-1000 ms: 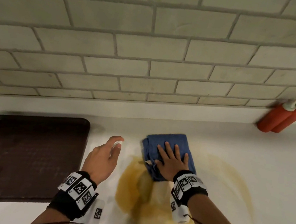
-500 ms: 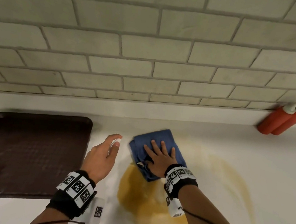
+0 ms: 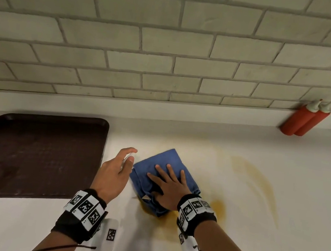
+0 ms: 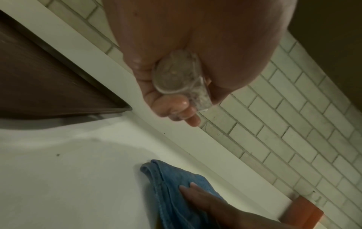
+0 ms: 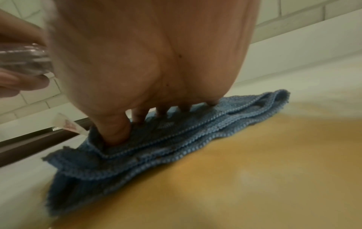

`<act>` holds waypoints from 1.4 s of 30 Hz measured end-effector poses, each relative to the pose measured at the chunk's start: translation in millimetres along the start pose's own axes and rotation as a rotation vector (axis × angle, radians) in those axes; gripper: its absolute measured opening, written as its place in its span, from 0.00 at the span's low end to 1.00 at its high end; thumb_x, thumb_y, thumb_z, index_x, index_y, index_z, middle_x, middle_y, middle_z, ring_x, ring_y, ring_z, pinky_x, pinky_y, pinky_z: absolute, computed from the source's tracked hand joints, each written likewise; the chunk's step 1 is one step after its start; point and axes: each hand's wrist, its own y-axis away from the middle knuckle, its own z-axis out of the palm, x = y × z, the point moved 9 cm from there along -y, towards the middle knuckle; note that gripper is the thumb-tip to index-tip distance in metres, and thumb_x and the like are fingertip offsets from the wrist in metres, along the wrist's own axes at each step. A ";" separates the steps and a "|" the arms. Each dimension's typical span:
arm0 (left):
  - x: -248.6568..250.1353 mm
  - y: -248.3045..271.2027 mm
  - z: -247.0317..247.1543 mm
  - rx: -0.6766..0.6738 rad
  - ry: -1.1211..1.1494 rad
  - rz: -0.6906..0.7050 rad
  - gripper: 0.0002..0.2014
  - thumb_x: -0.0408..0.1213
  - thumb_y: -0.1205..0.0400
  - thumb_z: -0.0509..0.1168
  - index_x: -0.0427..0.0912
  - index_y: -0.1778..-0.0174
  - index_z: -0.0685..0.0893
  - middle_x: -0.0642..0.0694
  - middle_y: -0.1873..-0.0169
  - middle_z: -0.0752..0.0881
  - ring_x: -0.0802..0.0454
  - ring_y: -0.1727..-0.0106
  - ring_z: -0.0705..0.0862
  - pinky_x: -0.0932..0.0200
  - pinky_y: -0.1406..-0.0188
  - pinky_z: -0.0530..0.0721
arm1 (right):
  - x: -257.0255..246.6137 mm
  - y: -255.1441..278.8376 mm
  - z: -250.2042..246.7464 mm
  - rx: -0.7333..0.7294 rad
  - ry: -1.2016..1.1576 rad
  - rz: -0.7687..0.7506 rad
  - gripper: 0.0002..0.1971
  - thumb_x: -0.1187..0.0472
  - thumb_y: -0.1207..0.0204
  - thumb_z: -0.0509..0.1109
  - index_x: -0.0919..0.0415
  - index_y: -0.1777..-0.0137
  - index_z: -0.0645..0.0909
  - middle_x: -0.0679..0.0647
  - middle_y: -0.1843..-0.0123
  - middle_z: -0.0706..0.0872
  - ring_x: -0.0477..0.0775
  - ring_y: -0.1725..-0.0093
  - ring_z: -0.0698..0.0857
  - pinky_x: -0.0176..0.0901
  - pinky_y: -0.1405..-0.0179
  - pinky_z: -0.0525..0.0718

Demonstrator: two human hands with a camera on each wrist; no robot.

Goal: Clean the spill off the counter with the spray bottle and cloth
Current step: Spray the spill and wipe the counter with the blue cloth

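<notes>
Hiding most of the spray bottle (image 4: 181, 79), apparently clear: left hand (image 3: 111, 175).

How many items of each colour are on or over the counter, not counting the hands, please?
Blue: 1, the cloth
Red: 2, the squeeze bottles by the wall
Brown: 1, the tray
Clear: 1, the spray bottle in the left hand
Total: 5
</notes>
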 end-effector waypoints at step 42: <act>69.0 30.2 110.2 -0.085 0.095 -0.003 0.21 0.43 0.15 0.63 0.66 0.28 0.69 0.54 0.65 0.81 0.52 0.65 0.81 0.50 0.59 0.80 | 205.4 155.9 50.1 0.162 -0.114 0.428 0.49 0.26 0.49 0.04 0.35 0.22 0.23 0.40 0.19 0.23 0.57 0.14 0.33 0.71 0.20 0.35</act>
